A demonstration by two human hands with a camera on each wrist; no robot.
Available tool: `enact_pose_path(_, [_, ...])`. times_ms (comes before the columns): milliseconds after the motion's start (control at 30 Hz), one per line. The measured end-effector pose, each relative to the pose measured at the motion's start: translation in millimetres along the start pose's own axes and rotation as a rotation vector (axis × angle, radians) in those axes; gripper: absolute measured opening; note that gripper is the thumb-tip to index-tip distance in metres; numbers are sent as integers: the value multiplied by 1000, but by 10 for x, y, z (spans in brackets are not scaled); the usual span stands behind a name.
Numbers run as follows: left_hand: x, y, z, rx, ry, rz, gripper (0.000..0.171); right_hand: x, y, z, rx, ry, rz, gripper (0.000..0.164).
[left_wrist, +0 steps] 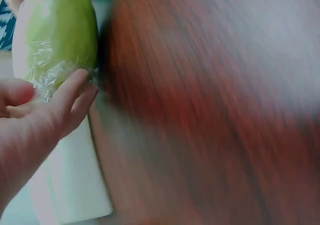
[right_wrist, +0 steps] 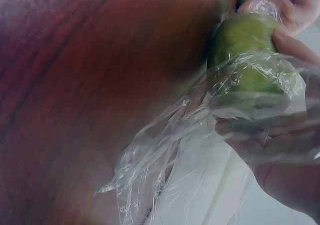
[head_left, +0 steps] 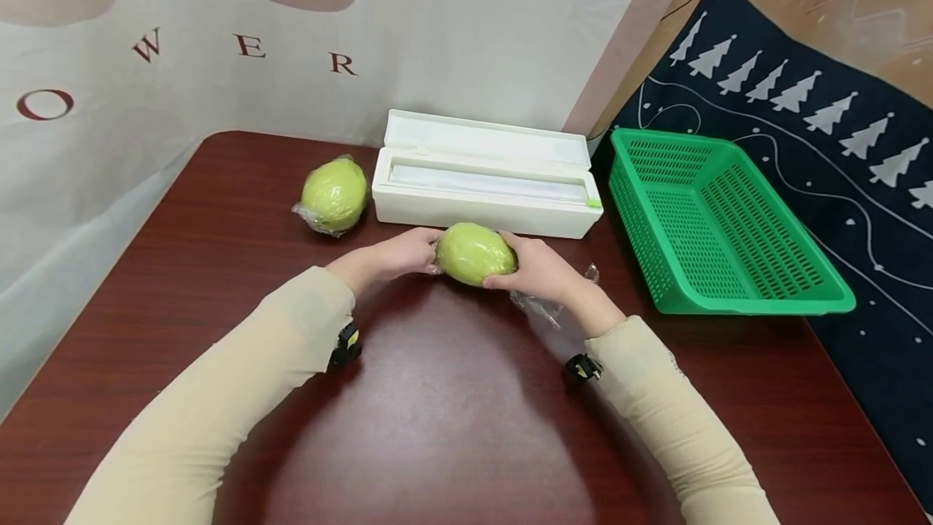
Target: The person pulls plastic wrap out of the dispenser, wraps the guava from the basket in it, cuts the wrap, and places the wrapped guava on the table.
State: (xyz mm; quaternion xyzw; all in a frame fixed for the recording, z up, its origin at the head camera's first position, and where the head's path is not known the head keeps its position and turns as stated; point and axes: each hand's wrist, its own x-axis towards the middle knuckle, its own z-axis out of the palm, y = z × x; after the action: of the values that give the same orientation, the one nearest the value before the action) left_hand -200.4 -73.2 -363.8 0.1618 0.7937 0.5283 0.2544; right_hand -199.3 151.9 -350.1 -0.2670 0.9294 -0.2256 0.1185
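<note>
A smooth, oval yellow-green fruit (head_left: 475,254) lies between my two hands, with clear cling film (right_wrist: 150,160) around it. At its left end my left hand (head_left: 410,253) pinches the gathered film between thumb and fingers, the fingertips right at the fruit. My right hand (head_left: 538,267) grips the fruit's right end, thumb on the near side and fingers over the far side. From that end a loose tail of film trails past the right wrist, and it partly veils the right hand in the right wrist view.
Behind the hands stands a white cling film box (head_left: 484,213) with its lid up. A second wrapped green fruit (head_left: 335,194) sits on the dark red table (head_left: 437,428) left of the box. To the right is a green plastic basket (head_left: 674,294) with perforated walls.
</note>
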Motion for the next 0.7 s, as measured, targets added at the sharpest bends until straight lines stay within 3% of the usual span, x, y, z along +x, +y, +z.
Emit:
enact_pose_path(67, [-24,5,-16,258,14,74,40,2,10,-13,2,-12,-16,71])
enact_pose_path(100, [-30,8,-21,301,22,60,41,4,15,-20,2,-18,-22,72])
enact_pose_path(167, [-56,9,-45,476,54,111,43,7,20,-33,-2,-30,-34,76])
enact_pose_path(233, [-76,-1,-68,563,69,145,52,11,25,-41,-9,-41,-39,79])
enact_pose_path(367, [-85,-20,-82,605,56,196,78,19,35,-46,7,-65,-54,84])
enact_pose_path(467, [-71,-36,-57,567,40,215,89,30,44,-45,33,-84,-58,85])
enact_pose_path(700, [-30,-52,75,480,60,163,95,49,51,-43,90,-116,-55,90])
